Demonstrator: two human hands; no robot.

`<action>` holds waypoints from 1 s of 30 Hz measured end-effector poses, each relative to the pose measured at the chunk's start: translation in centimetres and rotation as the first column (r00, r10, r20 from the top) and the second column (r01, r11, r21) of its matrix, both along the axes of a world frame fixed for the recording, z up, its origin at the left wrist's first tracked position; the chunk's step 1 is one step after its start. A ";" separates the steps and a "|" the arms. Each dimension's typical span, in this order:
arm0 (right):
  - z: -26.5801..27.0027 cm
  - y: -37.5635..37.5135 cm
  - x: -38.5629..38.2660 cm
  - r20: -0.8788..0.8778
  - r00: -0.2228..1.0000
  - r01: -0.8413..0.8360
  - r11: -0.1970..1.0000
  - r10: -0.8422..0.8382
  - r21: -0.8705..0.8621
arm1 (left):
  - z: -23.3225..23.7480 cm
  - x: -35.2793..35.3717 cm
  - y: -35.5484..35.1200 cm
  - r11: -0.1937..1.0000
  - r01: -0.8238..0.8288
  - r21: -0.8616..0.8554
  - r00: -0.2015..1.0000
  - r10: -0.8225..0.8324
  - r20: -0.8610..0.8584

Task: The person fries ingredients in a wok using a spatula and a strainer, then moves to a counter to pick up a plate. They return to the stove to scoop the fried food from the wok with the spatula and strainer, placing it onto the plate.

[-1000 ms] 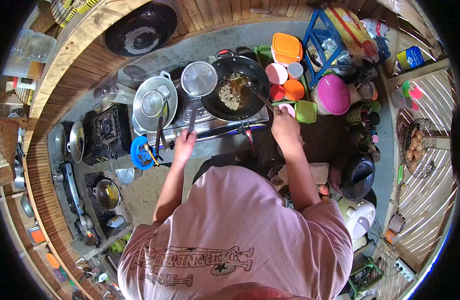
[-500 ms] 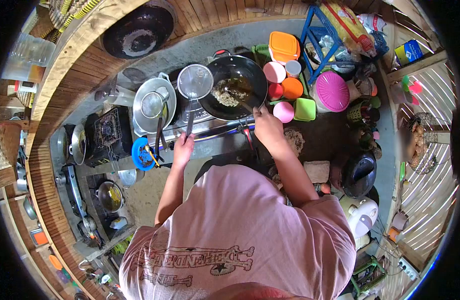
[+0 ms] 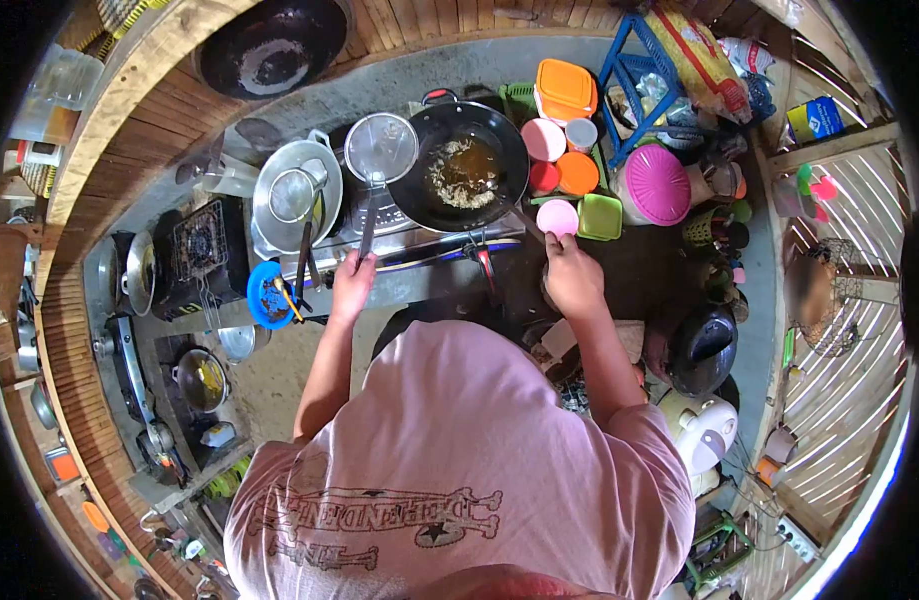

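Note:
My left hand [image 3: 353,288] is closed on the dark handle of a round mesh strainer [image 3: 381,148], whose basket sits just left of the black wok [image 3: 419,190]. In the wok, shredded pale food [image 3: 462,193] lies in brown oil. My right hand [image 3: 573,277] grips the handle of a spatula [image 3: 524,219] that reaches over the wok's right rim, its tip at the edge of the food. Left of the strainer, a silver pot [image 3: 269,205] holds a smaller strainer [image 3: 291,195] and utensils.
Lidded containers, including an orange one [image 3: 565,90] and a pink one [image 3: 658,185], stand right of the wok. A blue bowl [image 3: 270,296] sits at the counter's front left. A blue rack [image 3: 629,66] stands at the back right; another wok [image 3: 274,50] hangs behind.
My right hand has drawn back from the wok toward me and to the right with the spatula. The food is more spread out. The whole view has shifted slightly.

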State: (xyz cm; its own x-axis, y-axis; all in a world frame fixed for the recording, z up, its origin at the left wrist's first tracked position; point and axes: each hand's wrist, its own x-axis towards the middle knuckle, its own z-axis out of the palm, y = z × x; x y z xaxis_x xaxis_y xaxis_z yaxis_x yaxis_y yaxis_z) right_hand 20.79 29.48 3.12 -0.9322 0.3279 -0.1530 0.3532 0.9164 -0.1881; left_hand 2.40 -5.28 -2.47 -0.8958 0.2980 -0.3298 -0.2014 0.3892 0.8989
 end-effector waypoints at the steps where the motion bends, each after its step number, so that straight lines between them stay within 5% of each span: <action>1: -0.1 0.2 -0.1 -0.021 0.999 0.033 0.999 -0.033 0.005 | 0.0 0.0 0.0 1.000 0.015 -0.023 1.000 -0.016 -0.020; 13: -4.1 0.8 -6.5 -0.187 0.979 0.077 0.996 -0.082 -0.032 | -1.4 -1.1 -0.6 1.000 0.012 0.010 1.000 -0.012 0.028; 19: -3.4 -2.5 -10.2 -0.105 0.990 0.076 0.989 -0.089 -0.124 | -1.9 -2.7 -1.3 0.997 0.075 -0.012 0.997 -0.075 0.019; 30: -2.6 -9.2 -5.5 -0.125 0.988 0.081 0.994 -0.090 -0.072 | 0.5 -6.0 -2.2 0.977 0.194 0.087 0.974 -0.202 0.098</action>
